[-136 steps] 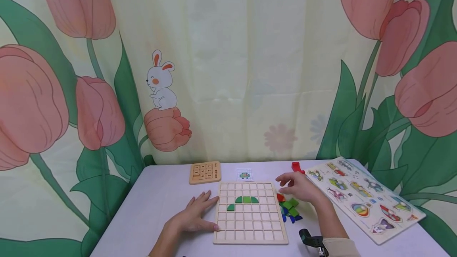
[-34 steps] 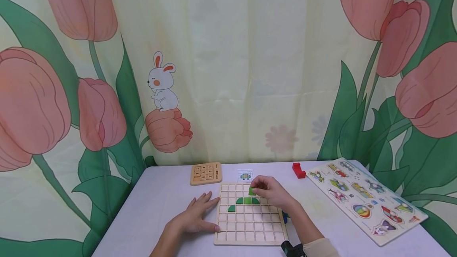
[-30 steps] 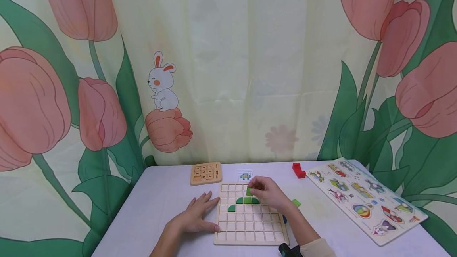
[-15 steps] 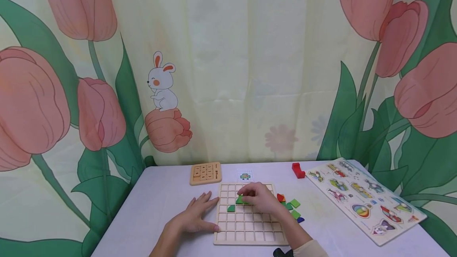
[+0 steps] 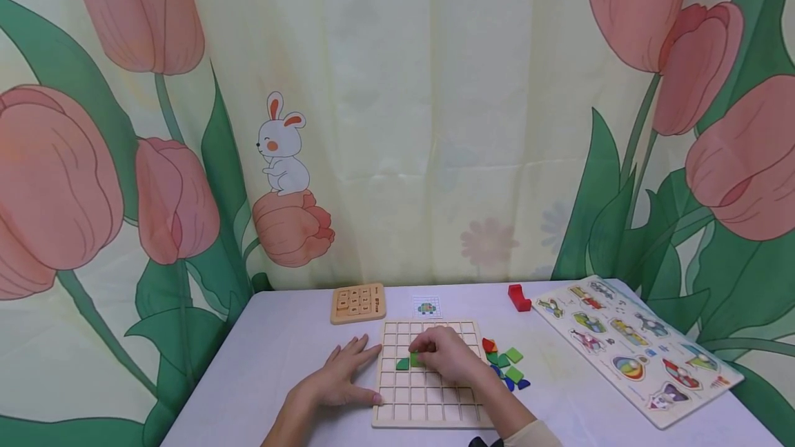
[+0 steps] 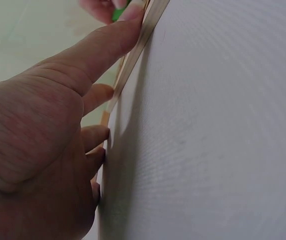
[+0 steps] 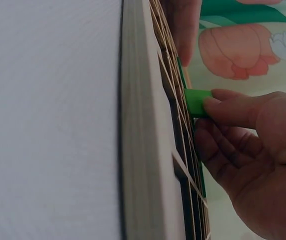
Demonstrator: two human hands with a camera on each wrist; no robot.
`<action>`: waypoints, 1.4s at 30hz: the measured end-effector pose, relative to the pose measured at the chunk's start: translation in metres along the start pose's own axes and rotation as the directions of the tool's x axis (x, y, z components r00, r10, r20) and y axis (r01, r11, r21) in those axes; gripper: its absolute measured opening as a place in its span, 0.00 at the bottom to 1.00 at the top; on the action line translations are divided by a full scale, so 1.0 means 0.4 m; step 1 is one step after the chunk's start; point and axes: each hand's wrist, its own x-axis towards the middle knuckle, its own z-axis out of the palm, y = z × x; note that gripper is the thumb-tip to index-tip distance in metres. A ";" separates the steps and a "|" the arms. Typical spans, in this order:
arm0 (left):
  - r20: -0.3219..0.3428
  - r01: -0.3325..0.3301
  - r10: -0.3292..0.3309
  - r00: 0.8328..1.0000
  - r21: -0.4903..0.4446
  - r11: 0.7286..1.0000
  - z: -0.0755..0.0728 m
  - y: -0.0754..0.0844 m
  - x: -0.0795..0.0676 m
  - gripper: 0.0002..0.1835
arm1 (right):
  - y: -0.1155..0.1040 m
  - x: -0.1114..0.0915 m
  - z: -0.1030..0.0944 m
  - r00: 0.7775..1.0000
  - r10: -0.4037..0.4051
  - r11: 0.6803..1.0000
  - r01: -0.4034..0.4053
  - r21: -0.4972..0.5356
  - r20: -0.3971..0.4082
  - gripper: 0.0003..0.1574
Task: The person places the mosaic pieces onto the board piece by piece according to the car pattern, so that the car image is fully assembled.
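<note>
My right hand [image 5: 448, 356] pinches a light green square tile [image 7: 197, 102] between thumb and fingers, its lower edge right at the grid of the wooden board [image 5: 435, 419]. Just left of it, a dark green quarter-round tile [image 5: 402, 364] sits in a cell. The back of the right hand hides the row of green tiles above. My left hand [image 5: 338, 374] rests at the board's left side with fingers spread, the thumb and index fingertip at the frame. In the left wrist view, the left thumb [image 6: 103, 45] lies along the board's edge.
Loose green, blue and red tiles [image 5: 513, 374] lie right of the board. Behind it are a small pattern card [image 5: 426, 306] and a wooden number puzzle [image 5: 358, 303]. A red block [image 5: 519, 298] and a large picture board [image 5: 640, 350] stand at the right.
The right hand has gone from the loose tiles to the board with a green square tile, then moved left and nearer, beside the lone quarter-round tile. The left hand stays in place.
</note>
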 end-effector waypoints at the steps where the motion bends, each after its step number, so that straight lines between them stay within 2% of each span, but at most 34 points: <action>1: 0.000 0.000 0.000 1.000 -0.001 1.000 0.000 -0.001 0.000 0.54 | 0.001 0.000 0.001 1.000 -0.008 1.000 0.008 -0.005 0.004 0.11; 5: -0.003 -0.005 0.005 1.000 -0.004 1.000 0.003 -0.001 -0.001 0.53 | 0.003 -0.002 0.003 0.999 -0.041 0.999 0.041 -0.027 0.005 0.10; 13: -0.021 -0.058 0.059 0.998 0.026 0.998 0.003 -0.002 0.001 0.53 | 0.000 -0.008 0.001 0.999 -0.044 0.989 0.047 -0.141 0.025 0.14; 21: -0.019 -0.031 0.032 0.999 0.054 0.998 -0.009 0.008 0.025 0.54 | -0.013 -0.011 -0.015 0.998 -0.038 0.969 0.049 -0.243 0.049 0.19; 29: -0.006 0.002 -0.002 1.000 0.037 0.999 -0.007 0.011 0.021 0.54 | -0.013 -0.017 -0.018 0.998 -0.042 0.964 0.055 -0.259 0.056 0.19; 35: -0.013 -0.001 0.002 1.000 0.023 1.000 -0.004 0.010 0.008 0.54 | -0.024 -0.031 -0.056 1.000 -0.010 0.982 0.011 -0.191 0.007 0.22; 38: -0.025 -0.017 0.017 1.000 0.021 1.000 -0.003 0.008 0.001 0.54 | -0.028 -0.042 -0.085 0.998 -0.033 0.986 0.024 -0.163 -0.052 0.22; 42: -0.023 -0.015 0.015 1.000 0.011 1.000 0.001 0.003 -0.006 0.54 | -0.023 -0.061 -0.119 0.992 -0.016 0.990 -0.002 -0.140 -0.125 0.21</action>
